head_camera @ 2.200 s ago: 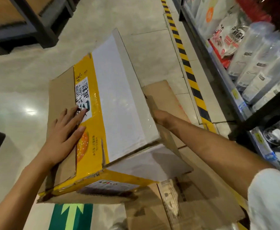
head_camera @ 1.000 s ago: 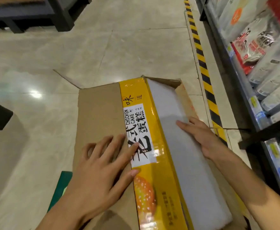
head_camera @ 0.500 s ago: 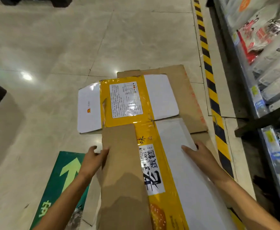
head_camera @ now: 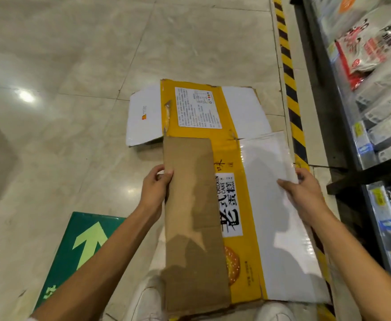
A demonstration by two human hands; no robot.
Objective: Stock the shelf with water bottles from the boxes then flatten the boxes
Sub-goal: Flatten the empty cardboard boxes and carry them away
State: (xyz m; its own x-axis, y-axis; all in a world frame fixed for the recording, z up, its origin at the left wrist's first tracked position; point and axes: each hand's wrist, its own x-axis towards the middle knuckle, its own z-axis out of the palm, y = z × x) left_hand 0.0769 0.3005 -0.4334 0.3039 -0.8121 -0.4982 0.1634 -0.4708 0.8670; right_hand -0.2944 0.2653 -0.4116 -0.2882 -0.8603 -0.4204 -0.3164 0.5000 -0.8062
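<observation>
A flattened yellow, white and brown cardboard box lies in front of me, printed "CHICKEN CAKE". My left hand grips its left brown edge, thumb on top. My right hand grips its right white edge, fingers spread on the glossy panel. Beyond it, a second flattened box of the same print rests flat on the floor, its label panel up. Clear water bottles lie on the shelf at the right, partly cut off by the frame.
The metal shelf runs along the right side with red-and-white packets above the bottles. A yellow-black hazard stripe marks the floor beside it. A green arrow floor sign is at lower left. My white shoes show below.
The upright box was pushed down flat. Both hands slid from pressing its top face outward to its left and right edges. The view tipped down, showing the second flat box beyond.
</observation>
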